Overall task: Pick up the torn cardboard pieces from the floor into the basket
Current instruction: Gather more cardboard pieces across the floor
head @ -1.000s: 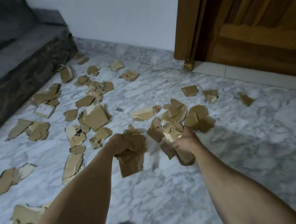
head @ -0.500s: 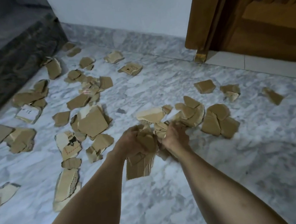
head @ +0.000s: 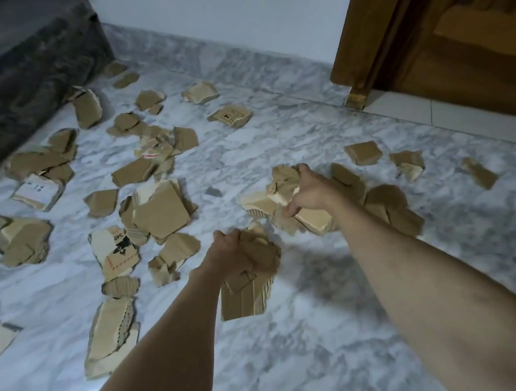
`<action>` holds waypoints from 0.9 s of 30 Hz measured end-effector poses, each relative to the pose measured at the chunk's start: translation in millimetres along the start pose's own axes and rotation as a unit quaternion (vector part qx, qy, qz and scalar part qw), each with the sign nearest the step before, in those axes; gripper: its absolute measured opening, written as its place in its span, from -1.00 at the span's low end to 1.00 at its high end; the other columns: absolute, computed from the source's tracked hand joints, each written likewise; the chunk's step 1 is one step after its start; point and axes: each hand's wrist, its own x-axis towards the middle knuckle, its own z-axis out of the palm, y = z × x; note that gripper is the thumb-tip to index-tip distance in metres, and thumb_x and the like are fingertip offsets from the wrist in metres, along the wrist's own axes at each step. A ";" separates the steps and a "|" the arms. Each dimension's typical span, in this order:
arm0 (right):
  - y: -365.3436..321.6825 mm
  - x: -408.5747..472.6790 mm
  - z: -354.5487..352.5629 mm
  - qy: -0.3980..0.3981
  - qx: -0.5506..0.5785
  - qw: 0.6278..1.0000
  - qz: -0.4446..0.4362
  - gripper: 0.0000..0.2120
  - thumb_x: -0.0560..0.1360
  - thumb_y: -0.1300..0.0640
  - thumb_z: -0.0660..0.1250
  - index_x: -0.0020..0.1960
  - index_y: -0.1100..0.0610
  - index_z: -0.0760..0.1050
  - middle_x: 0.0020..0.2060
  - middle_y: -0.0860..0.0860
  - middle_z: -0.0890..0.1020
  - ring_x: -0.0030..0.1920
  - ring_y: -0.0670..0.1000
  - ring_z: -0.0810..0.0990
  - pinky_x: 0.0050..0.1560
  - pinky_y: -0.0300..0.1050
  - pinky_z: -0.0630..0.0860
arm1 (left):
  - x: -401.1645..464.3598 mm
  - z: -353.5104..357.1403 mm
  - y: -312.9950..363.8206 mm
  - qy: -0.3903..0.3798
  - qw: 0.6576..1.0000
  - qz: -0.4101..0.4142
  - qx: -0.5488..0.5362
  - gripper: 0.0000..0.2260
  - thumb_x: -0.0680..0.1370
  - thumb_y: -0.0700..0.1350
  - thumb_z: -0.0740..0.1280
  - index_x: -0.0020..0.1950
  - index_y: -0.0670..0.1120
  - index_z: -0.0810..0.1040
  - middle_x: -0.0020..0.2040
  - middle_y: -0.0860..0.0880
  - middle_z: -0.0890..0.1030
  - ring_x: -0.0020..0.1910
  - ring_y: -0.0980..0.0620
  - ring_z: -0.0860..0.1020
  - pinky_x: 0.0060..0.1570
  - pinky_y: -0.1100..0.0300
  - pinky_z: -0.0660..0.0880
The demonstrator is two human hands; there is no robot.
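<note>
Both hands were out over the floor, each full of cardboard. Nearest the camera, the left hand (head: 233,254) was clenched round a bunch of torn pieces (head: 244,290), the longest flap hanging down below the fist, clear of the marble. Further out and to the right, the right hand (head: 308,192) gripped a second wad (head: 286,181), its fingers curled over the top of it and its thumb pressing a pale piece (head: 312,219) that lay on a small heap.

Underfoot the marble floor (head: 335,335) was white with grey veining. Just behind the right hand, more brown scraps (head: 387,205) sat heaped, touching the wad it held. To the left of the left hand, loose cardboard pieces (head: 161,213) were scattered widely, some printed in black and red, one bearing a white label (head: 37,190). Near the bottom left, a long corrugated strip (head: 114,334) lay beside the left forearm.

Further back, a few single scraps (head: 363,152) lay apart towards a wooden door (head: 458,41) at the upper right, its frame standing on the floor. At the upper left a dark stone step (head: 25,67) ran along the scattered pieces, and a plain white wall (head: 215,16) closed off the far side. No basket was in view.
</note>
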 end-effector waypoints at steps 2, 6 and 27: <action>-16.2 17.4 3.0 -0.052 -0.065 0.997 -0.004 0.22 0.35 0.18 0.61 0.63 0.01 -0.24 0.60 0.10 0.11 0.50 0.25 0.26 0.28 0.07 0.44 | 6.2 3.1 -8.4 0.012 1.000 0.001 -0.012 -0.26 0.23 -0.02 0.63 0.29 -0.17 0.36 0.16 -0.24 0.52 0.12 -0.23 0.55 0.00 0.06 0.49; -11.2 43.6 37.1 -0.055 -0.194 0.979 0.023 0.20 0.26 0.05 0.66 0.61 0.03 -0.11 0.55 0.18 0.19 0.48 0.30 0.25 0.34 0.24 0.39 | 13.7 -3.2 -20.5 -0.011 0.993 -0.057 -0.106 -0.27 0.30 -0.16 0.63 0.32 -0.12 0.29 0.15 -0.13 0.54 0.14 -0.18 0.55 0.07 0.03 0.56; 152.1 -1.2 -43.0 0.162 0.245 0.955 0.044 0.16 -0.24 0.04 0.75 0.34 0.08 0.45 0.19 -0.06 0.62 0.24 0.03 0.56 0.27 0.02 0.53 | 30.8 -11.8 80.3 -0.059 0.931 -0.049 -0.357 -0.52 0.20 -0.20 0.66 0.09 -0.19 0.68 0.02 -0.14 0.72 -0.04 -0.13 0.69 -0.18 0.13 0.61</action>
